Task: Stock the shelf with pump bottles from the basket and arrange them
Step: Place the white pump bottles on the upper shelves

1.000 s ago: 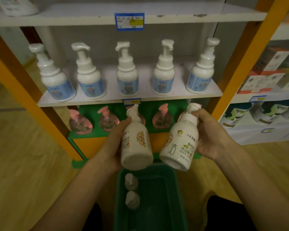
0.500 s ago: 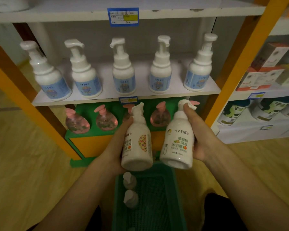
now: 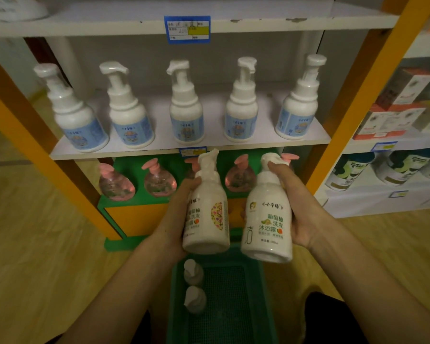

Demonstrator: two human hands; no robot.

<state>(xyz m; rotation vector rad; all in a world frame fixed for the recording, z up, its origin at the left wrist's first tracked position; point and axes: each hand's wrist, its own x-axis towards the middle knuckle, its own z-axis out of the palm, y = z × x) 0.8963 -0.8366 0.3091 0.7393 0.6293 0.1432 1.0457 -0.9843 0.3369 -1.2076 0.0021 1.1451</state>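
Observation:
My left hand (image 3: 174, 214) grips a white pump bottle (image 3: 206, 214) with a flowered label. My right hand (image 3: 305, 209) holds a second white pump bottle (image 3: 267, 219) with green lettering, one finger resting on its pump head. Both bottles are upright, side by side, above the green basket (image 3: 256, 294) and in front of the lowest shelf. Two more white pump bottles (image 3: 193, 271) lie in the basket along its left side. The white middle shelf (image 3: 159, 147) carries a row of several blue-label pump bottles (image 3: 186, 115).
Several pink pump bottles (image 3: 116, 187) stand on the green bottom shelf (image 3: 144, 199). Orange uprights (image 3: 365, 88) frame the unit. To the right, another shelf holds boxes (image 3: 392, 112) and dark-capped bottles (image 3: 348, 172). Wooden floor lies on both sides.
The right bottle has been turned upright from its tilt, label facing me. Both bottles sit a little closer to the shelves, and my right finger now rests on the pump head.

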